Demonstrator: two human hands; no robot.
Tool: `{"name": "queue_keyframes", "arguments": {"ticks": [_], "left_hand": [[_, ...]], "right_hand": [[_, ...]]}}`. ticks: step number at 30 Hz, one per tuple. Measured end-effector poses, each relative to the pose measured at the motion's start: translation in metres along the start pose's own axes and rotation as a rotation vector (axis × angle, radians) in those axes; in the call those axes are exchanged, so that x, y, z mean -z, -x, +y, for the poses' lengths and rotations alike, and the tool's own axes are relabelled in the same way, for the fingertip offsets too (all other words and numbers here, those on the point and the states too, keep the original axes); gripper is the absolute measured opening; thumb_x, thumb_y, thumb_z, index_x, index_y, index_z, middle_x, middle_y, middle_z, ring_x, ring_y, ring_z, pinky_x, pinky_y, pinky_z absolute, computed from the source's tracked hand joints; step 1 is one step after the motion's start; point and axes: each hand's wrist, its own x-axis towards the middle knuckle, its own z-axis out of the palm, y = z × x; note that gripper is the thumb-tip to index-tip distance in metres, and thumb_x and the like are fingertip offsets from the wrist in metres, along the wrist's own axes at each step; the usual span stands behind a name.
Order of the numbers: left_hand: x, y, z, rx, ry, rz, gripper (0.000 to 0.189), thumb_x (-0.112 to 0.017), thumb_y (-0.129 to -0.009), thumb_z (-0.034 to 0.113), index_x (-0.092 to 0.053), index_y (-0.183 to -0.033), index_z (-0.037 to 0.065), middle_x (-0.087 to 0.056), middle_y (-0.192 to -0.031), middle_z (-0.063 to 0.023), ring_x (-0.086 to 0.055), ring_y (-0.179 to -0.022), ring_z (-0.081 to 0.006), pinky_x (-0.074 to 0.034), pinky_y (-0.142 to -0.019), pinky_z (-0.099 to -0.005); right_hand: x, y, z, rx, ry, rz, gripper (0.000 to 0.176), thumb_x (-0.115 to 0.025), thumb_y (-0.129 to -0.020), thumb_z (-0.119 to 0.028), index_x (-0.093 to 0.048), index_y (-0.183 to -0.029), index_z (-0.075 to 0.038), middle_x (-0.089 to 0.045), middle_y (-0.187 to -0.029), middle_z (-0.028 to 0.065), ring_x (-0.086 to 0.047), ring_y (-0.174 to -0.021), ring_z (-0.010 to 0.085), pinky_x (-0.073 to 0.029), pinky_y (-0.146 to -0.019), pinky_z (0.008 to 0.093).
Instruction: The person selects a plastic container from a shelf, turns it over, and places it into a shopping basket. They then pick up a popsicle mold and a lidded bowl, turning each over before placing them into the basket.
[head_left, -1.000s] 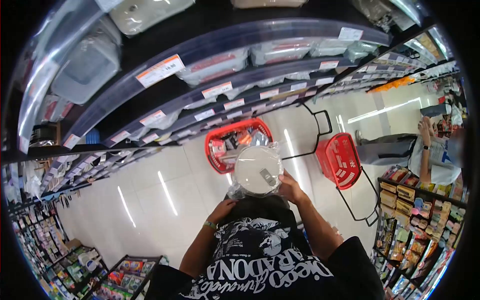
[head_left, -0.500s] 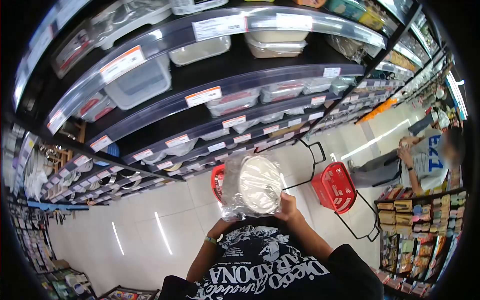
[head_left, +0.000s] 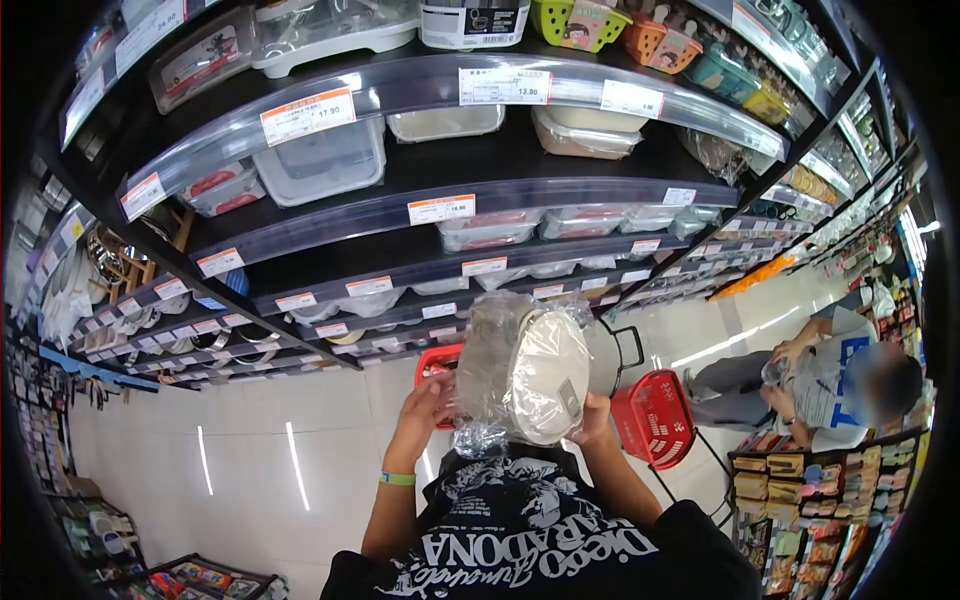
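A cream oval container (head_left: 550, 375) in clear plastic wrap is held up in front of my chest, its pale rounded face tilted and a small barcode label low on it. My right hand (head_left: 594, 420) grips its lower right edge, with the thumb at the rim. Loose, crinkled wrap (head_left: 488, 360) spreads from the container's left side. Beside that wrap is my left hand (head_left: 428, 408), fingers stretched out and apart at its edge, a yellow-green band on the wrist. Part of the right hand's fingers is hidden behind the container.
Shelves (head_left: 330, 235) ahead hold plastic boxes and price tags. One red basket (head_left: 436, 362) stands behind the wrap, another red basket (head_left: 655, 420) to the right. Further right a person (head_left: 820, 370) holds a small item. A display rack (head_left: 800, 490) stands at lower right.
The container has turned, bringing its barcode label into view, and sits slightly further right. My left hand has come out from under the wrap to its left side. The view has shifted, showing more upper shelf.
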Motion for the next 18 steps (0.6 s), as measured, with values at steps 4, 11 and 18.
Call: {"name": "queue_keyframes", "arguments": {"ticks": [4,11,18], "left_hand": [[-0.050,-0.001,0.027,-0.085,-0.060,0.027,0.041,-0.053,-0.101,0.030,-0.051,-0.132,0.003,-0.059,-0.119,-0.0031,-0.055,-0.096,-0.0119,-0.047,-0.086,-0.0295],[-0.083,-0.041,0.014,-0.088,-0.104,-0.059,0.038,-0.051,-0.102,0.020,-0.050,-0.134,0.000,-0.056,-0.133,-0.0133,-0.052,-0.127,-0.0251,-0.048,-0.101,-0.0384],[-0.167,-0.082,0.033,-0.140,-0.276,-0.162,0.038,-0.052,-0.101,0.018,-0.049,-0.135,0.000,-0.056,-0.134,-0.0146,-0.051,-0.128,-0.0248,-0.043,-0.105,-0.0372]], "right_hand": [[0.003,0.001,-0.019,0.041,0.015,0.013,0.088,-0.074,-0.070,-0.029,-0.038,-0.144,0.003,-0.050,-0.139,0.0216,-0.051,-0.126,0.0385,-0.042,-0.106,0.0488],[0.014,-0.001,-0.072,0.140,-0.006,-0.054,0.089,-0.075,-0.069,-0.029,-0.038,-0.143,0.003,-0.051,-0.139,0.0212,-0.052,-0.125,0.0375,-0.043,-0.106,0.0466],[-0.018,0.004,-0.174,0.366,0.141,-0.026,0.088,-0.077,-0.071,-0.026,-0.037,-0.144,0.003,-0.051,-0.138,0.0209,-0.054,-0.124,0.0346,-0.044,-0.105,0.0468]]}}
